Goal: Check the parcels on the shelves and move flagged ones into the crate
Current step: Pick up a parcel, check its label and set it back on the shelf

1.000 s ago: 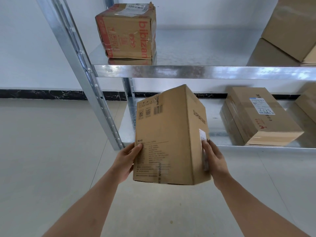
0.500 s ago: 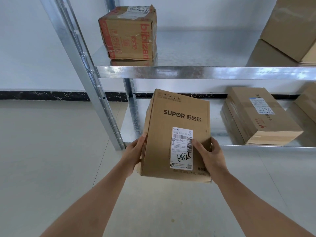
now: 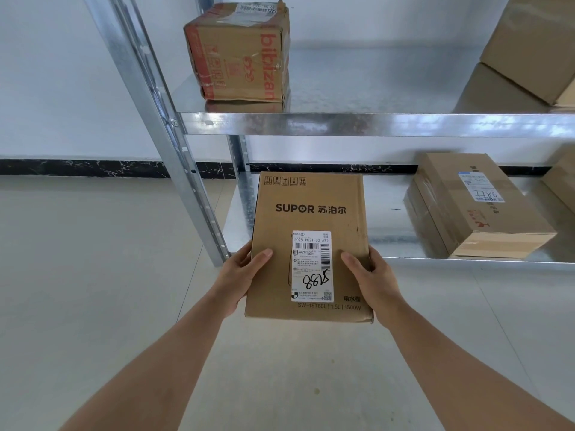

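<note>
My left hand [image 3: 241,275] grips the left side of the parcel [image 3: 309,247], thumb curled over its front and the other fingers hidden behind; it is closed on the cardboard. A second ago this box showed me its printed side with the shipping label [image 3: 312,265] turned off to the right edge. Now I have swung it round, so the front with the brand name squarely faces me and the white label sits in the middle, barcode, print and a handwritten number all readable. That means the checking step is actually possible now. I see no obvious flag mark, though the small print is too fine to read, so I judge the decision still open. My right hand [image 3: 371,276] clamps the right side the same way, thumb resting just beside the label. The parcel hangs in the air in front of the lower shelf [image 3: 395,259], near its left front corner, touching nothing but my hands. Another box [image 3: 239,54] stands on the upper shelf [image 3: 373,124] near its left end. A flatter box [image 3: 476,206] lies toward the lower shelf's right end. No crate is in view.
</note>
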Tool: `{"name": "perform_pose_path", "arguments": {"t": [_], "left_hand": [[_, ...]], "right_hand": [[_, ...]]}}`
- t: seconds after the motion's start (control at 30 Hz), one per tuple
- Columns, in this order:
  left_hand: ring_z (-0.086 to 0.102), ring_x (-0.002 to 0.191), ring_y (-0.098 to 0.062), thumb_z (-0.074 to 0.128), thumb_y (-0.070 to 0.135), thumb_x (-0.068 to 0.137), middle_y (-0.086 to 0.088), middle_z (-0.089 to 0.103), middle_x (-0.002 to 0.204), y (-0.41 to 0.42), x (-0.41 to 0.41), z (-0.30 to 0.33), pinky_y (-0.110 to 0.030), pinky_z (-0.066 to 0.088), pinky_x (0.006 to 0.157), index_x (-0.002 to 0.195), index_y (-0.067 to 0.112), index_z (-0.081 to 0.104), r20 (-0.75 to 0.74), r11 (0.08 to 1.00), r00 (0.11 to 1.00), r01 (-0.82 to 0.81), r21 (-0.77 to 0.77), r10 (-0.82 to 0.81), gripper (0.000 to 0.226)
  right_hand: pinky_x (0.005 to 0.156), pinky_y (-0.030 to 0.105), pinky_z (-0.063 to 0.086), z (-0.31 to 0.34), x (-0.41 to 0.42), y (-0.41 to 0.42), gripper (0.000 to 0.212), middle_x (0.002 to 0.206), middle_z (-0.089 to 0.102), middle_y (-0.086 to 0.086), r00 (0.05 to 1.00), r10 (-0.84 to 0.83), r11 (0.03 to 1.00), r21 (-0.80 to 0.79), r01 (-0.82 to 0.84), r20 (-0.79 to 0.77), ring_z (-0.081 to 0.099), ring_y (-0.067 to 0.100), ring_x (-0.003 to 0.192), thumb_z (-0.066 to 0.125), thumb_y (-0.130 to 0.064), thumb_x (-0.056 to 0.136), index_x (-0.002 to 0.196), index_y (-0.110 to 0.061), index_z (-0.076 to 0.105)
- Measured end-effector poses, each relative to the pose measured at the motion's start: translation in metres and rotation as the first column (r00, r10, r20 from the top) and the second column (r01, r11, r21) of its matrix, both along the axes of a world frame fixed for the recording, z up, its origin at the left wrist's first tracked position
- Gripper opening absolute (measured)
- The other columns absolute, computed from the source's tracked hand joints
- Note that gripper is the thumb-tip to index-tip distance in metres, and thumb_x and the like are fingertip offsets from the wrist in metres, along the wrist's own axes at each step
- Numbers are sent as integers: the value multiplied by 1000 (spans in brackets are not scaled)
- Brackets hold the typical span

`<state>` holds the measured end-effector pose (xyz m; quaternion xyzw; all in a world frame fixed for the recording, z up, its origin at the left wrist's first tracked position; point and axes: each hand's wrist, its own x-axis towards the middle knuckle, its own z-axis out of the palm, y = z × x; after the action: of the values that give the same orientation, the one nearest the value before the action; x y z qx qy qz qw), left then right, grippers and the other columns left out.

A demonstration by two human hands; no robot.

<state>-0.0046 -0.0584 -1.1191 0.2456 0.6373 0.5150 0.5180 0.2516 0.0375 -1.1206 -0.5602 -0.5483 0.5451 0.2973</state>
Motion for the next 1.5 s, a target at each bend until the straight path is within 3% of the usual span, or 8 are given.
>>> {"name": "perform_pose_path", "arguments": {"t": [0.53, 0.8, 0.9, 1.0, 1.1, 1.23, 1.4, 1.5], "left_hand": [[73, 112, -19, 76, 47, 90, 9, 77, 119, -1, 5, 5, -51, 59, 97, 140, 43, 60, -27, 1000, 1000, -16, -8, 15, 53], [73, 101, -14, 73, 60, 87, 11, 77, 109, -6, 12, 11, -35, 60, 81, 103, 42, 69, -128, 992, 987, -103, -72, 93, 24], [72, 100, -10, 72, 57, 90, 16, 77, 102, -7, 11, 14, -30, 57, 80, 99, 43, 70, -150, 987, 976, -160, -18, 156, 17], [70, 97, -1, 68, 43, 97, 24, 77, 93, -7, 8, 19, -26, 55, 83, 99, 42, 72, -109, 978, 973, -198, 69, 204, 5], [73, 91, 0, 62, 33, 103, 23, 78, 99, -5, 6, 26, -24, 58, 79, 106, 41, 73, -75, 973, 976, -193, 125, 203, 13], [74, 90, 1, 58, 26, 105, 20, 79, 103, 2, 12, 31, -18, 59, 72, 111, 40, 72, -69, 963, 974, -199, 183, 215, 21], [73, 95, -1, 53, 29, 108, 24, 77, 104, 15, 17, 26, -20, 57, 77, 107, 46, 71, -81, 954, 963, -238, 183, 256, 25], [70, 105, -8, 51, 34, 108, 18, 77, 111, 28, 9, 25, -26, 55, 81, 118, 44, 71, -81, 947, 952, -280, 161, 295, 25]], "right_hand": [[92, 48, 59, -2, 2, -1, 61, 115, 70, -11, 999, -25, 1000, -7, 25, 26, 69, 15, 104, 71, -65, 82, 135, -37, 58], [89, 48, 58, 2, -2, -5, 68, 115, 64, -6, 989, -51, 997, -52, 59, 139, 65, 18, 103, 62, -74, 84, 129, -24, 47], [87, 43, 57, 8, -5, -5, 64, 115, 63, -4, 995, -74, 995, -67, 79, 71, 64, 17, 103, 63, -70, 86, 124, -22, 45], [79, 29, 51, 17, -9, -4, 44, 115, 66, -5, 981, -123, 991, -67, 114, -151, 63, 12, 105, 63, -51, 97, 128, -21, 53], [92, 29, 49, 23, -12, -2, 28, 114, 71, -11, 943, -161, 986, -78, 145, -292, 63, 11, 115, 62, -37, 101, 125, -25, 65], [113, 43, 44, 23, -19, 0, 31, 121, 73, -12, 927, -193, 981, -78, 177, -321, 63, 13, 122, 64, -40, 97, 126, -32, 70], [108, 39, 50, 24, -32, 3, 32, 117, 75, -12, 942, -174, 984, -14, 177, -287, 66, 9, 114, 56, -34, 104, 133, -26, 66], [104, 35, 52, 25, -44, 15, 29, 114, 75, -14, 952, -158, 986, 0, 164, -263, 66, 8, 113, 54, -34, 105, 129, -27, 68]]}}
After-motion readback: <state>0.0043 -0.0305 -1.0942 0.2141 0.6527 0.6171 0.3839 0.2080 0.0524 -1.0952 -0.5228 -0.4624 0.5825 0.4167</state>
